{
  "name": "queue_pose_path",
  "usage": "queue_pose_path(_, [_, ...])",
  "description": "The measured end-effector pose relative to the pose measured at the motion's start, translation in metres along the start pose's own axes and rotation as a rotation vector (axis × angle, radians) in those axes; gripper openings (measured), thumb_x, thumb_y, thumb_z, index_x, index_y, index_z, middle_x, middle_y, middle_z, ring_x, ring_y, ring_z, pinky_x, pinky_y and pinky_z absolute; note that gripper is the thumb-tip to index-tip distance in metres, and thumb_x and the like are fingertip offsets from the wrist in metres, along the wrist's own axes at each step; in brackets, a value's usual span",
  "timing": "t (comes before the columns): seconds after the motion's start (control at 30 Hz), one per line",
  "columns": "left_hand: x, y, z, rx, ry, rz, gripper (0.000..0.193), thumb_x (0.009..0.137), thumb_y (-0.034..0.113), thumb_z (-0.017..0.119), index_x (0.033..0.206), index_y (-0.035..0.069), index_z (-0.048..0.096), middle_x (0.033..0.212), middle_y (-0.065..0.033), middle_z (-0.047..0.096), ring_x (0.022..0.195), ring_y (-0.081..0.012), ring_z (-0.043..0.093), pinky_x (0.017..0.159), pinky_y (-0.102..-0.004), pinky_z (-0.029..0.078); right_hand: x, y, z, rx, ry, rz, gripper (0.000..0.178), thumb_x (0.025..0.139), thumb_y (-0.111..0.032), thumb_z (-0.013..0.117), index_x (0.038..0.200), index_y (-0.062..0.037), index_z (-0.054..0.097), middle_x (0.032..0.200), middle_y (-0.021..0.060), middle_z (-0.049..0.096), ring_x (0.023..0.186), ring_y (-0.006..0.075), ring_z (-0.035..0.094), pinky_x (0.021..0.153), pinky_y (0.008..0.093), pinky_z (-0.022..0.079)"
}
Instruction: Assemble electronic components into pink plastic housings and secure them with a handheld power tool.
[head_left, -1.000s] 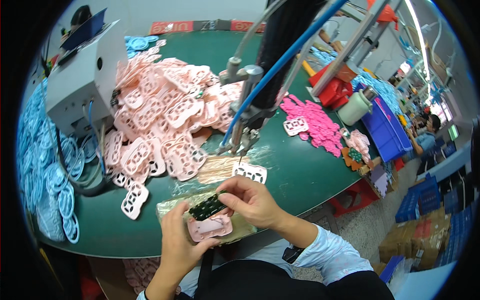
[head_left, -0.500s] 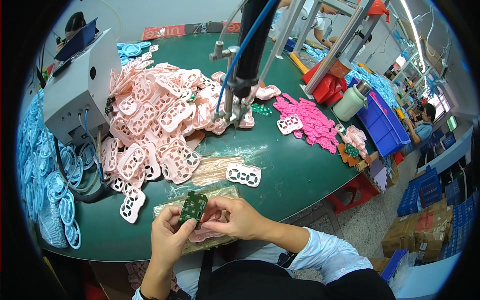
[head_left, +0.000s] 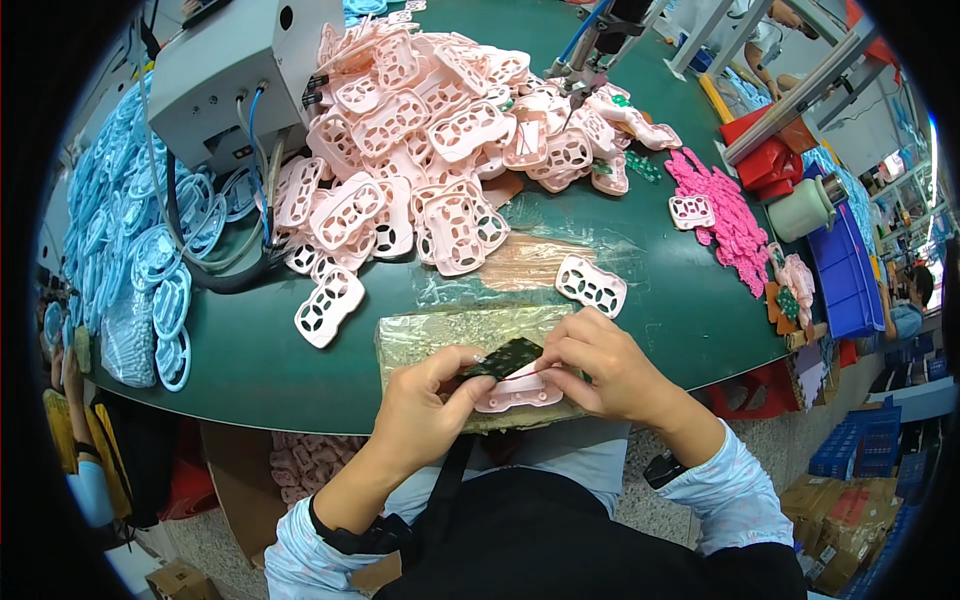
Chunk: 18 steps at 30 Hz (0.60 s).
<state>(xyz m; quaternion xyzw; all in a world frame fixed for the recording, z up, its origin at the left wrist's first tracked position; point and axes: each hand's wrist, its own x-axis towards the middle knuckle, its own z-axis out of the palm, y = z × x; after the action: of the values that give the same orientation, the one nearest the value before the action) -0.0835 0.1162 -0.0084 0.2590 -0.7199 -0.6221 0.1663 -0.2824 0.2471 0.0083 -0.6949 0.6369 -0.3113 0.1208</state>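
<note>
Between thumb and fingers, my left hand (head_left: 425, 402) grips a green circuit board (head_left: 508, 357), tilted over a pale pink plastic shell (head_left: 520, 397). My right hand (head_left: 608, 368) is closed in a pinch at the board's right end, on a thin dark reddish wire (head_left: 528, 374) running along the board's near edge. The shell lies on a film-wrapped yellowish pad (head_left: 420, 343) at the table's near edge; the board and fingers hide part of it. Just beyond my right hand rests a single pale pink cut-out frame (head_left: 590, 287).
A large heap of pale pink frames (head_left: 390, 125) covers the table's far middle. Left stand a grey machine box (head_left: 225, 95) with cables and blue plastic rings (head_left: 110, 240). An overhead tool (head_left: 580, 75) hangs beyond; bright pink pieces (head_left: 725, 220), a pale green flask (head_left: 800, 212) and a blue bin (head_left: 842, 270) are right.
The view has shifted, so the table sits higher and farther left-side floor shows. The board has tipped from nearly upright to a flatter slant above the shell; both hands still work at it.
</note>
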Motion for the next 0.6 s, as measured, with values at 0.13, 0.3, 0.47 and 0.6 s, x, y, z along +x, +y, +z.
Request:
queue_pose_path(0.13, [-0.004,-0.001,0.002,0.008,0.033,0.054,0.02,0.084,0.003,0.069,0.103,-0.001,0.065,0.085,-0.0103,0.071,0.074,-0.0121,0.068,0.065,-0.0258,0.052,-0.003,-0.005,0.004,0.064,0.019,0.017,0.018,0.074,-0.008,0.072,0.09,-0.0078,0.064,0.089,0.0059,0.059,0.082,0.0263,0.055,0.068,0.036,0.047])
queue_pose_path(0.3, [-0.007,0.006,0.005,0.049,0.024,0.092,0.019,0.083,0.002,0.068,0.102,0.0,0.066,0.084,-0.0116,0.071,0.073,-0.0173,0.07,0.063,-0.0289,0.053,-0.007,-0.009,0.007,-0.017,0.033,-0.07,0.016,0.07,-0.008,0.073,0.084,-0.0092,0.065,0.088,0.0034,0.059,0.082,0.0244,0.055,0.068,0.0349,0.045])
queue_pose_path(0.47, [-0.011,-0.002,0.006,0.374,0.014,0.445,0.023,0.078,-0.001,0.067,0.101,0.004,0.067,0.083,-0.0126,0.069,0.071,-0.0279,0.068,0.063,-0.034,0.054,-0.018,-0.015,-0.001,-0.096,-0.005,-0.076,0.017,0.068,-0.008,0.075,0.082,-0.0095,0.065,0.089,0.0009,0.059,0.083,0.0242,0.055,0.071,0.0351,0.044])
queue_pose_path(0.6, [-0.009,-0.002,0.001,0.442,-0.075,0.603,0.027,0.074,-0.002,0.067,0.1,0.004,0.067,0.085,-0.0107,0.069,0.074,-0.0276,0.068,0.066,-0.035,0.055,-0.028,-0.017,0.0,-0.069,-0.054,0.016,0.017,0.069,-0.008,0.075,0.083,-0.0097,0.065,0.089,0.0013,0.059,0.085,0.0247,0.055,0.073,0.0355,0.044])
